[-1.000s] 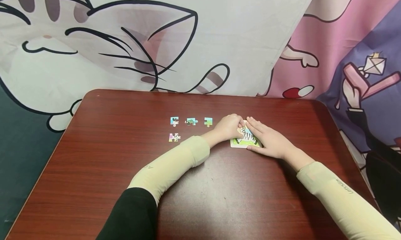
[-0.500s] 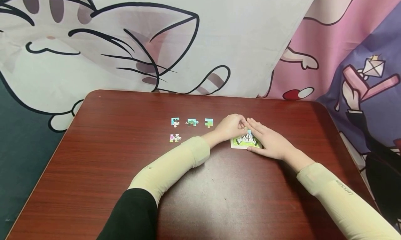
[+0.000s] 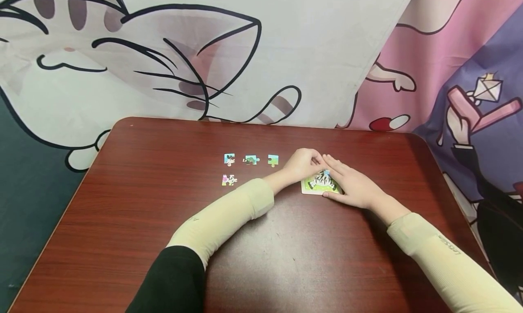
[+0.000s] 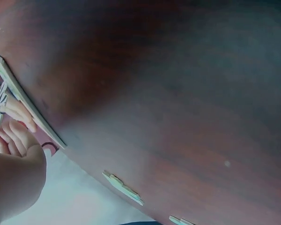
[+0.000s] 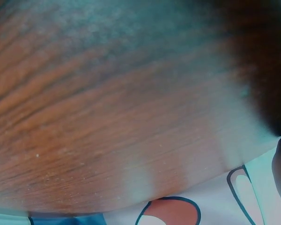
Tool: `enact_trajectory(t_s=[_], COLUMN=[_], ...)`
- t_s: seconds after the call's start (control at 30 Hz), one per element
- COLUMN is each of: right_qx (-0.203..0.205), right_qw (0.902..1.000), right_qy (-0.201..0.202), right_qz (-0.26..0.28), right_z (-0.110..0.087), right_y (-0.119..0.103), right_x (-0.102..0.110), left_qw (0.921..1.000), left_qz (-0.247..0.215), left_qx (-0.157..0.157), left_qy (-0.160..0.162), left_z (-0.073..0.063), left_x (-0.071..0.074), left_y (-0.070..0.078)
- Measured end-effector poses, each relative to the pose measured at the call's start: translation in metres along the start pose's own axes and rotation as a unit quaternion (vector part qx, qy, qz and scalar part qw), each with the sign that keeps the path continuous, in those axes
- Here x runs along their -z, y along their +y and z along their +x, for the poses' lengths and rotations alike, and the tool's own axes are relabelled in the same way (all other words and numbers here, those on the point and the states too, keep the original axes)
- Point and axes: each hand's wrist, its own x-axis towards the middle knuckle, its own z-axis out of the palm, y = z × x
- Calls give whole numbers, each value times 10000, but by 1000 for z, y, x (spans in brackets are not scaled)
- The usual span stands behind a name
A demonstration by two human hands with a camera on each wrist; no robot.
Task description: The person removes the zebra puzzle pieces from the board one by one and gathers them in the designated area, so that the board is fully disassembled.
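Observation:
A small puzzle board (image 3: pixel 312 190) with a green and white zebra picture lies on the table between the two hands. My left hand (image 3: pixel 303 164) reaches over its upper left part with curled fingers and pinches a zebra-striped puzzle piece (image 4: pixel 1 97), which shows tilted up above the board in the left wrist view. My right hand (image 3: pixel 354 184) lies along the board's right side, fingers straight, thumb at the lower edge. The fingertips of both hands meet near the board's top, hiding that part. In the right wrist view only a dark bit of the hand shows.
Several loose puzzle pieces lie left of the hands: a blue and white piece (image 3: pixel 229 159), a green and blue piece (image 3: pixel 251 160), a green piece (image 3: pixel 273 160) and a pink and white piece (image 3: pixel 229 180). Behind the brown table (image 3: pixel 261 267) hangs a cartoon cat cloth (image 3: pixel 318 45).
My left fingers have shifted slightly toward the right fingertips, and the striped piece has tilted up. My right hand stays in place. The loose pieces keep their places on the table.

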Motion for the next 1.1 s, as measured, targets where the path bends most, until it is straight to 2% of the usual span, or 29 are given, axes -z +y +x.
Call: enact_trajectory(t_s=[0.3, 0.6, 0.97, 1.1], right_qx=[24, -38, -53, -30], right_qw=[10000, 10000, 9999, 9999], right_qy=[69, -58, -118, -80], right_qz=[-2, -31, -57, -62], right_z=[-1, 1, 1, 1], right_y=[-1, 0, -1, -2], right_x=[0, 1, 1, 2], left_qw=[9993, 9975, 9973, 9958], left_qz=[-341, -632, -645, -796], left_qx=[162, 227, 333, 446], left_qy=[-42, -225, -77, -82], left_z=[-4, -18, -41, -52], left_x=[14, 38, 73, 86], left_y=[0, 0, -18, -25])
